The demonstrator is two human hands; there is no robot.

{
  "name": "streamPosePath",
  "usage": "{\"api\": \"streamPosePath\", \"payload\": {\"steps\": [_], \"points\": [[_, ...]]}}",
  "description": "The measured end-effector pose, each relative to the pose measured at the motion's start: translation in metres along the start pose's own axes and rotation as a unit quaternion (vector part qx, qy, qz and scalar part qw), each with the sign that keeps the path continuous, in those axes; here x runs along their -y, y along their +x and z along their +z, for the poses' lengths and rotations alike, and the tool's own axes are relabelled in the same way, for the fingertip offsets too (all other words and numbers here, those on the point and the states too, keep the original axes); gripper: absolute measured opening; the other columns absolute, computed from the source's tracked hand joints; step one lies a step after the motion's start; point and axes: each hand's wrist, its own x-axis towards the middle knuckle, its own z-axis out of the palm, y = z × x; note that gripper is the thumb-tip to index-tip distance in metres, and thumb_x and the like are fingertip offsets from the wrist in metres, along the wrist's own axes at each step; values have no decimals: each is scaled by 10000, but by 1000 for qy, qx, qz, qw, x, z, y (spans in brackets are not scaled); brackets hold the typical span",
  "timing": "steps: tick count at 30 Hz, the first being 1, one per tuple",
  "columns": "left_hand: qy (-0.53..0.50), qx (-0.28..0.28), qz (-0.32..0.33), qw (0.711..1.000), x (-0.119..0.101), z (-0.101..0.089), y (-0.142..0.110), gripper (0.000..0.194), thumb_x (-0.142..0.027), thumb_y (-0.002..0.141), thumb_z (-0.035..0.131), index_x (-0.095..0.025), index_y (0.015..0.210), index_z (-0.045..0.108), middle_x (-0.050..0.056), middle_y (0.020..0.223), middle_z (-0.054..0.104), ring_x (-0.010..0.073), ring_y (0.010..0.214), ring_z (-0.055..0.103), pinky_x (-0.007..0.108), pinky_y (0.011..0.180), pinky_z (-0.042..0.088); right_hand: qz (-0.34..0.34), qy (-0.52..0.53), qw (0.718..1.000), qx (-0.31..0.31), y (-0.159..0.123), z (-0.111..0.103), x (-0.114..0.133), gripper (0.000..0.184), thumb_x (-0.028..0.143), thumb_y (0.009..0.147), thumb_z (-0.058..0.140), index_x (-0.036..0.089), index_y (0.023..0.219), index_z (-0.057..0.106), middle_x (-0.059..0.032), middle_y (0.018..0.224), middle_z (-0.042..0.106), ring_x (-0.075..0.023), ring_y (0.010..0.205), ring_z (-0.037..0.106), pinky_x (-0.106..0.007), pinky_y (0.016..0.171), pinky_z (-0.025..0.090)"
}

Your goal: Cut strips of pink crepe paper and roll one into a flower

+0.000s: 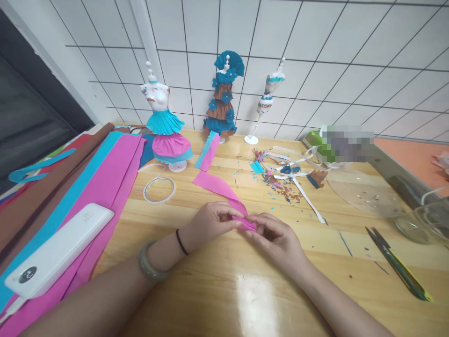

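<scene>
A long pink crepe paper strip [224,188] runs across the wooden table towards me, and its near end is gathered into small pleats. My left hand [215,221] pinches the strip at the left of the pleats. On the right side, my right hand [275,234] grips the pleated end between thumb and fingers. Both hands are close together, just over the table. Beyond the strip lies a shorter pink and blue paper piece [208,152]. A small dress form [159,96] wears a blue and pink pleated skirt behind it.
Stacked paper sheets [115,173] and a white power bank [66,248] fill the left side. A tape roll [159,190] lies near them. Two more forms, one in a blue-brown dress [222,100], stand by the wall. Paper scraps [280,182] and scissors [396,262] lie right.
</scene>
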Motion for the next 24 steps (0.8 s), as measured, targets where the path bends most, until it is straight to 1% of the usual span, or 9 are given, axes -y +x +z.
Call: {"api": "streamPosePath", "payload": {"steps": [2, 7, 11, 16, 19, 21, 24], "points": [[-6, -1, 10, 1000, -2, 0, 0, 133, -220, 737, 644, -140, 825, 702, 39, 746, 669, 115, 656, 562, 200, 596, 432, 0, -7, 1000, 1, 0, 0, 0, 198, 309, 777, 620, 189, 926, 670, -41, 745, 600, -108, 559, 502, -238, 499, 421], [-13, 6, 31, 999, -5, 0, 0, 122, -235, 752, 640, -133, 783, 701, 52, 767, 688, 127, 697, 585, 207, 630, 447, 5, -14, 1000, 14, 1, -3, -1, 163, 309, 818, 571, 199, 878, 675, -75, 848, 651, -166, 748, 592, -291, 673, 481], [-7, 18, 42, 999, -7, -1, 1, 121, -227, 763, 625, -126, 756, 690, 58, 757, 685, 131, 707, 593, 214, 655, 457, -4, -5, 1000, 20, 2, -4, 0, 155, 305, 827, 559, 208, 859, 676, -73, 840, 663, -176, 788, 612, -300, 707, 490], [21, 7, 53, 998, -8, -1, 0, 106, -214, 739, 637, -126, 788, 670, 48, 775, 661, 118, 689, 569, 207, 640, 454, -17, 1, 1000, 21, 2, -4, 2, 147, 297, 828, 561, 215, 866, 677, -75, 850, 661, -183, 810, 611, -311, 712, 493], [35, 16, 62, 997, -8, -1, 0, 72, -188, 746, 623, -135, 758, 670, 31, 748, 669, 112, 691, 573, 196, 648, 449, -23, -4, 999, 28, 1, -3, 1, 143, 290, 824, 565, 218, 879, 676, -77, 863, 656, -181, 816, 606, -308, 705, 495], [48, 16, 57, 997, -9, 0, 0, 80, -185, 752, 612, -140, 736, 676, 23, 710, 671, 108, 663, 571, 191, 624, 443, -16, -12, 999, 26, 0, -1, 0, 157, 306, 808, 583, 215, 904, 668, -82, 881, 655, -173, 764, 602, -295, 652, 496], [58, 14, 49, 997, -9, 0, 0, 89, -185, 749, 607, -141, 753, 685, 21, 700, 676, 107, 640, 572, 189, 597, 437, -3, -23, 1000, 16, -1, 1, -1, 186, 322, 787, 605, 205, 922, 657, -83, 882, 656, -145, 655, 580, -265, 562, 476]]}}
